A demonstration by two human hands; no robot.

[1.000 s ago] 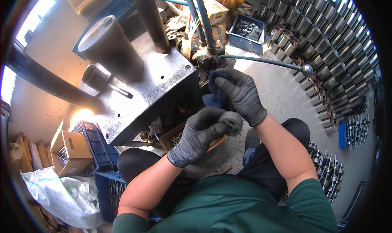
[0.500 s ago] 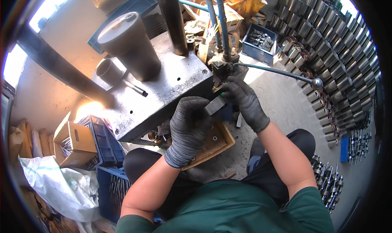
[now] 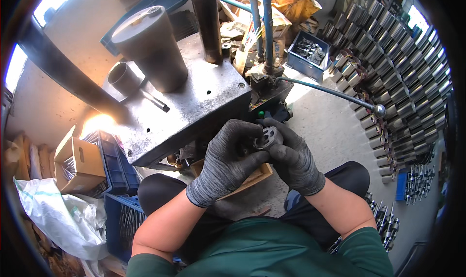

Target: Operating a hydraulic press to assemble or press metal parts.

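Both my hands wear dark grey knit gloves and meet just below the front edge of a grey metal press table (image 3: 194,107). My left hand (image 3: 228,160) and my right hand (image 3: 291,158) together grip a small round metal part (image 3: 268,137) with holes in its face. The part is held at chest height over my lap, above a shallow wooden tray (image 3: 257,175). A large grey cylinder (image 3: 150,46) and a smaller metal sleeve (image 3: 124,78) stand on the table behind.
A long lever with a ball end (image 3: 378,111) reaches right from the machine. Rows of metal cylinders (image 3: 407,83) cover the floor at right. A blue bin of parts (image 3: 308,53) sits at the back; blue crates (image 3: 111,155), a cardboard box (image 3: 77,163) and a plastic bag (image 3: 63,218) lie left.
My hands dropped from the machine's head back toward my lap. The round metal part is now gripped by both hands, its holed face turned up.
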